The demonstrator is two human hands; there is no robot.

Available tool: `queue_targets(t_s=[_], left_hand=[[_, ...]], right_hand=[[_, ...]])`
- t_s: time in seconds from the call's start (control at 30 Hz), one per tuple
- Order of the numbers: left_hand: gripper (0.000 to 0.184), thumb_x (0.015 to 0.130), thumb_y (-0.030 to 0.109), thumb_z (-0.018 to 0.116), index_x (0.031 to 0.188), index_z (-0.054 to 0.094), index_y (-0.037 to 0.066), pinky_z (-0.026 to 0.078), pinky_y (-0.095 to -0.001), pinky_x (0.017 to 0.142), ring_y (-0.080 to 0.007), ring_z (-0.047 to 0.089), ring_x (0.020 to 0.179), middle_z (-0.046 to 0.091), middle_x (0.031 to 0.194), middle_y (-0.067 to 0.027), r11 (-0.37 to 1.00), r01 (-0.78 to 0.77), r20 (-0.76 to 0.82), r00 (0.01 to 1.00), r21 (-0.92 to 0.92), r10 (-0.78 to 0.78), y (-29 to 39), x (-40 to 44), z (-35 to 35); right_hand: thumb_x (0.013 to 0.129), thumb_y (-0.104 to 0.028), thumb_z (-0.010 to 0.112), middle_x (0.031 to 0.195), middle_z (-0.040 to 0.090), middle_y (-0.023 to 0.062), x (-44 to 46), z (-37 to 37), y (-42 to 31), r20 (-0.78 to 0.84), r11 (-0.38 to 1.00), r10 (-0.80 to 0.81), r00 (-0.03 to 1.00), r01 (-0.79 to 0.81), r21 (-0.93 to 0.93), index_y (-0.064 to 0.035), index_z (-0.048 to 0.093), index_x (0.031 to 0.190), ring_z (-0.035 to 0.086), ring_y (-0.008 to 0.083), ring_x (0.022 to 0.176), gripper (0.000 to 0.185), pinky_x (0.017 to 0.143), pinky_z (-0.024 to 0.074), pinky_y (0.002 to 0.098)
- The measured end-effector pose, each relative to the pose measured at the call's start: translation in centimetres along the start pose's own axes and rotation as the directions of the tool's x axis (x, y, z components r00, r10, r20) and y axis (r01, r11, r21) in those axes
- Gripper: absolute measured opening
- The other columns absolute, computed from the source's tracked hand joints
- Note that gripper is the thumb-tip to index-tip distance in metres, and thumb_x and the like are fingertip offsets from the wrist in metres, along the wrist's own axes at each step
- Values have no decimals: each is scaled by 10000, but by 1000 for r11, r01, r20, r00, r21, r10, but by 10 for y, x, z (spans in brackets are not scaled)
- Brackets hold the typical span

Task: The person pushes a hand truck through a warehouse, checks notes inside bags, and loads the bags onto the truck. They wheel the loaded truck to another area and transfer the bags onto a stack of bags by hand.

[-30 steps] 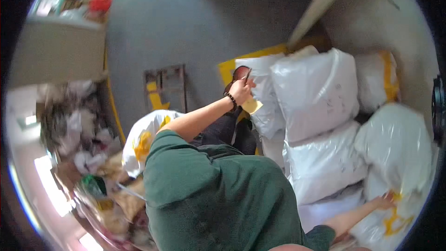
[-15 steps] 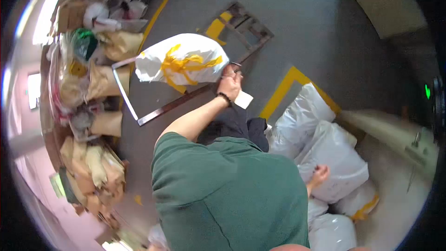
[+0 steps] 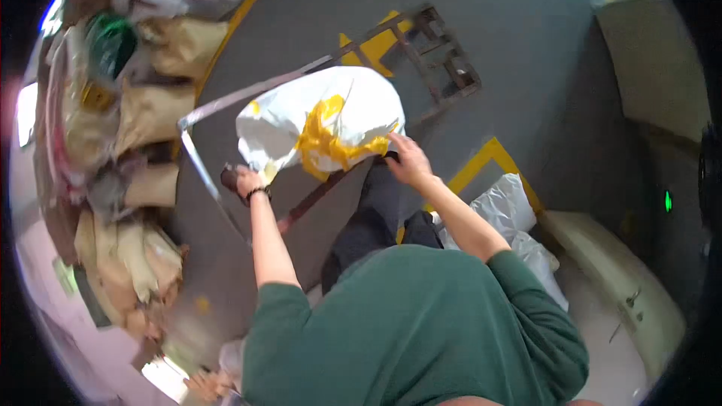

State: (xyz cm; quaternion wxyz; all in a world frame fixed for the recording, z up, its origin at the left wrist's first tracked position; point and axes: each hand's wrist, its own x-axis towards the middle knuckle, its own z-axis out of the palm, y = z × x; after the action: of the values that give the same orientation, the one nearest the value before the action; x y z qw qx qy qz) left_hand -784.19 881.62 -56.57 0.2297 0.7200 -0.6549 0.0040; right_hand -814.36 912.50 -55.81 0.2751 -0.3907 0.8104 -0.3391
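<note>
A bulging white plastic bag [image 3: 361, 94] with crumpled yellow tape [image 3: 323, 135] lies on a low metal frame [image 3: 259, 90]. At the bag's lower left end, my left hand [image 3: 250, 180], with a dark bracelet at the wrist, is closed around a dark brown object [image 3: 230, 176] whose kind I cannot make out. A small pale yellow piece [image 3: 269, 173] shows beside its fingers. My right hand [image 3: 411, 161] grips the bag's right edge beside the yellow tape, its thumb partly hidden.
White bags [image 3: 504, 203] lie at right, beside a pale panel [image 3: 602, 263]. Brown paper sacks [image 3: 154, 120] and a green bag [image 3: 111, 45] line the left side. Yellow lines [image 3: 470, 165] mark the grey floor. Another person's hand [image 3: 207, 385] appears at the lower left.
My left hand has moved from the bag's right end to its lower left end. My right hand has come up from the lower right onto the bag. The view has shifted.
</note>
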Motion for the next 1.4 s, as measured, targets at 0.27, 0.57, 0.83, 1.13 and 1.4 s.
queue_targets(t_s=[0.27, 0.57, 0.83, 1.13, 1.4], left_hand=[[616, 770, 604, 581, 1113, 600, 93, 537, -403, 747, -297, 649, 916, 672, 997, -130, 606, -710, 834, 535, 358, 135, -42, 63, 56], [422, 773, 376, 642, 1057, 583, 70, 481, -405, 755, -306, 601, 896, 638, 1009, -160, 795, 535, 731, 658, -286, -180, -19, 57, 88], [433, 895, 356, 464, 1115, 497, -15, 444, -401, 439, -295, 598, 652, 579, 861, -172, 919, 207, 856, 475, -336, 206, 76, 52, -17], [420, 912, 261, 448, 1223, 478, -19, 481, -445, 772, -332, 550, 911, 563, 1080, -180, 620, -394, 466, 422, -679, 778, 216, 32, -96], [372, 918, 245, 492, 1223, 487, 33, 443, -427, 887, -263, 489, 1084, 495, 1228, -124, 14, 28, 20, 210, -1000, 978, 417, -141, -339]], right_hand=[[669, -129, 655, 1026, 533, 129, 81, 87, -10, 15, 994, 5, 1000, -4, -106, -99, 563, 1034, 545, 305, 965, 378, 871, 426, 442], [633, -134, 712, 908, 643, 136, 119, 50, -16, 220, 979, 202, 954, -204, -16, -75, 569, 958, 627, 327, 890, 360, 746, 489, 435], [685, -156, 660, 922, 653, 184, 129, 24, 14, -29, 945, 318, 948, -314, 96, -67, 615, 946, 626, 344, 921, 280, 758, 488, 440], [748, -380, 643, 892, 661, 167, -144, -87, -70, -374, 749, 588, 717, -308, 587, -84, 637, 939, 631, 337, 898, 353, 741, 476, 434], [770, -202, 661, 825, 636, 150, -449, -215, -210, -806, 851, 496, 324, 3, 525, 6, 608, 894, 623, 223, 767, 248, 665, 459, 338]])
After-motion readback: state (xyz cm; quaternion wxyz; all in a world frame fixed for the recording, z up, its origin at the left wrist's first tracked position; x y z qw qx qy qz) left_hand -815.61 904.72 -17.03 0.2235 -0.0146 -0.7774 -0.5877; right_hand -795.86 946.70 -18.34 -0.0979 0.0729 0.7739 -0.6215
